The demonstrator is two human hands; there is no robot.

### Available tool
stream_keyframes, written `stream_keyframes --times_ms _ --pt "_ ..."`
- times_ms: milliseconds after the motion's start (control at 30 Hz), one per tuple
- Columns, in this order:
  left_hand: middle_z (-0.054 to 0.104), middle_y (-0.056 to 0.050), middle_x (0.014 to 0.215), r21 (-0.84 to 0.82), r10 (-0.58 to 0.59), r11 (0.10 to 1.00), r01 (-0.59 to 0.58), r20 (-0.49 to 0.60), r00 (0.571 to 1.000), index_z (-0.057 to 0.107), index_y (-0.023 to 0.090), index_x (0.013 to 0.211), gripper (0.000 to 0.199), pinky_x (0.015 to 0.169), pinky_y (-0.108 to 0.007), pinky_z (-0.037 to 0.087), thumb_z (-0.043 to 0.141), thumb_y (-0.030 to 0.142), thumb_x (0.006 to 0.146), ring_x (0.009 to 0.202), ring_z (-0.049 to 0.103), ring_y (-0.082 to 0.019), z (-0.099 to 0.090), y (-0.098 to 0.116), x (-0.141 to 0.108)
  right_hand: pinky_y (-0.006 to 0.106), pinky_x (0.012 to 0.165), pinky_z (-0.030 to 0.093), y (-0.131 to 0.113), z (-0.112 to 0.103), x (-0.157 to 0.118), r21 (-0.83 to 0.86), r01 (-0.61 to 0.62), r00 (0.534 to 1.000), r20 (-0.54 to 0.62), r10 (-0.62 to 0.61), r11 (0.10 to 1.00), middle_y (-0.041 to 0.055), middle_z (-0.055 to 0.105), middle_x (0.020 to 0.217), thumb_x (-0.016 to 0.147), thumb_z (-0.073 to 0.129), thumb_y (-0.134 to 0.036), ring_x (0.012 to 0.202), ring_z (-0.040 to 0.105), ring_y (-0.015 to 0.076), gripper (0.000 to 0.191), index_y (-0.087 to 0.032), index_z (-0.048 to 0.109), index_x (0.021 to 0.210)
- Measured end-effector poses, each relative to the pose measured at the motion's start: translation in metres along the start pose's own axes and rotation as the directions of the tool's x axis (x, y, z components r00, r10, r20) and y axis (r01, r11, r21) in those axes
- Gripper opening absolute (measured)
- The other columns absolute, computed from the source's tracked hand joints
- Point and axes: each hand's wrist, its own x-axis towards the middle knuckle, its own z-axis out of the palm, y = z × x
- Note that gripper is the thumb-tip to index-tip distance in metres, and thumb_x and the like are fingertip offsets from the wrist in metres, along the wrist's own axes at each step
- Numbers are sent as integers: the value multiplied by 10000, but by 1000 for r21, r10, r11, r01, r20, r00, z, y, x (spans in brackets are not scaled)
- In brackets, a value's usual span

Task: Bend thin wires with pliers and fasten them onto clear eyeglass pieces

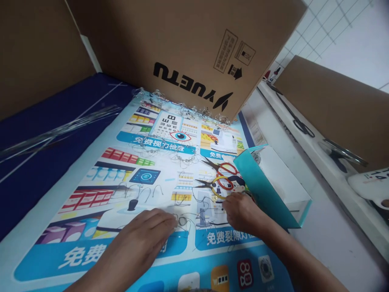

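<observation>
My left hand (148, 233) is low in the middle, its fingers pressed together at a small loop of thin wire (182, 221). Fine strands of it spread over the printed sheet. My right hand (243, 213) is closed in a pinch on the right; what it holds, if anything, is too small to make out. Just beyond it lie yellow-handled scissors (221, 187) and red-handled scissors (228, 168), blades pointing left. A dark handle behind the right hand is mostly hidden. Bent wire lengths (148, 190) and a beaded wire piece (184, 158) lie farther away.
A teal open box (267, 190) stands at right. A tall cardboard box (188, 48) walls off the back, with tangled wire pieces (194, 111) along its foot. Long wires (75, 123) lie on dark blue cloth (60, 150). A ledge at right holds black scissors (304, 127) and a white mug (372, 184).
</observation>
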Motion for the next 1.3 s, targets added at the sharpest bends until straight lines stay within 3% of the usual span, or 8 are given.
stream_keyframes --times_ms 67,167,400,633,700,900,1067,1300 --pt "630 -54 1049 6 -1 1000 1 15 1000 585 229 1088 283 817 -346 472 429 177 857 953 563 -205 -1 1 0 236 534 246 5 0 -6 143 -112 993 64 104 983 4 554 632 679 487 -102 586 454 114 81 -171 514 648" --pt "634 -50 1047 8 -3 1000 3 15 1000 585 235 1089 285 818 -351 473 438 179 852 950 568 -208 -1 1 1 223 481 178 10 -2 -13 299 -161 981 154 119 941 -42 512 538 626 471 -84 494 408 75 102 -181 492 606" --pt "635 -47 1077 7 -7 1000 7 -73 997 565 246 1133 294 833 -340 483 463 239 858 961 582 -203 3 2 0 226 469 155 -10 -10 -11 316 -138 986 136 99 939 -37 531 549 621 476 -103 504 438 83 83 -183 483 601" --pt "587 -30 1177 17 39 999 -38 -37 999 490 286 1215 350 850 -354 487 471 295 866 1028 561 -212 1 9 0 251 510 229 -50 -11 5 147 36 994 102 -51 988 38 639 753 745 478 -218 628 526 152 90 -193 559 775" --pt "607 -25 1147 15 61 998 -61 -19 998 508 290 1194 331 844 -356 486 471 287 865 1009 572 -211 0 9 1 249 516 245 -47 -12 5 152 37 993 104 -53 988 35 629 729 795 456 -251 627 527 150 132 -191 557 735" --pt "633 -32 1099 13 57 998 -56 -48 997 548 254 1139 285 848 -357 470 451 245 870 972 590 -202 3 7 2 253 559 306 -30 -3 8 58 -157 986 -48 159 986 68 592 749 836 413 -137 696 527 168 152 -160 547 767" --pt "637 -43 1074 25 19 1000 -18 -35 999 559 237 1112 267 846 -355 461 437 215 876 959 584 -205 2 7 2 272 545 340 -37 9 18 -116 -127 992 -29 125 985 126 596 775 762 426 4 685 536 198 197 -113 561 846" --pt "632 -46 1071 -68 -17 998 14 -40 999 558 241 1111 260 835 -373 458 435 236 883 960 577 -213 4 6 0 269 527 342 -32 3 16 -219 -66 997 -53 55 974 100 588 739 779 465 -19 651 530 189 141 -117 551 833"
